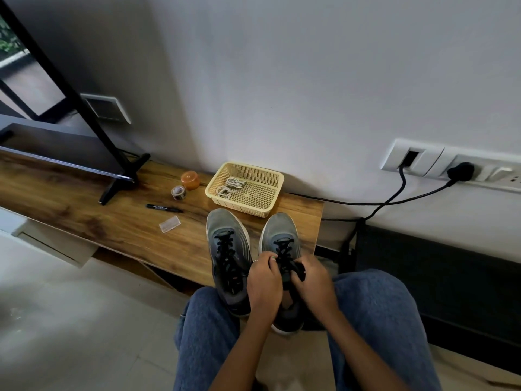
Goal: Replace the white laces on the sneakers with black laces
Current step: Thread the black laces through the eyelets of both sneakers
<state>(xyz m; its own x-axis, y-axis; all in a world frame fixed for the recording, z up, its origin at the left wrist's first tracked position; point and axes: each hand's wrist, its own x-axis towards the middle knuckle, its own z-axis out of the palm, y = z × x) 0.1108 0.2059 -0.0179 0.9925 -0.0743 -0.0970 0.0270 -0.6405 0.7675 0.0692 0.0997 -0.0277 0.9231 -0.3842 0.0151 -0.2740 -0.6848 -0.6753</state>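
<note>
— Nearest the camera, what do you see?

— Two knees in blue jeans [375, 314], with both forearms reaching forward between them to the right sneaker [282, 238]. The left hand [263, 280] has its grip curled, fingertips pinching the black laces [286, 256] near the top of the tongue. The right hand [313, 280] is curled as well, its grip tight round a bunched end of the same black lace beside the eyelets.

— And the other shoe?

— The left sneaker [227, 238] sits just beside it, toe pointing toward the wall, already threaded with its own black lace [228, 261]. Both shoes are grey with pale soles; their heels hang over the near edge of the tabletop [84, 210].

— What lies past the toes?

— A cream plastic basket [266, 206] stands just beyond them, and the white laces [231, 186] lie coiled in its left part. To the left of the basket, a small clear plastic piece [169, 223], then a black marker [164, 208], then a roll of tape [179, 192] touching or nearly touching an orange cap-like object [191, 179].

— Farther still?

— A black stand foot [124, 179] rests on the wood at the left. On the wall [282, 80] at the right, a white socket strip [451, 165] carries a black plug [459, 171], its cable trailing down.
</note>
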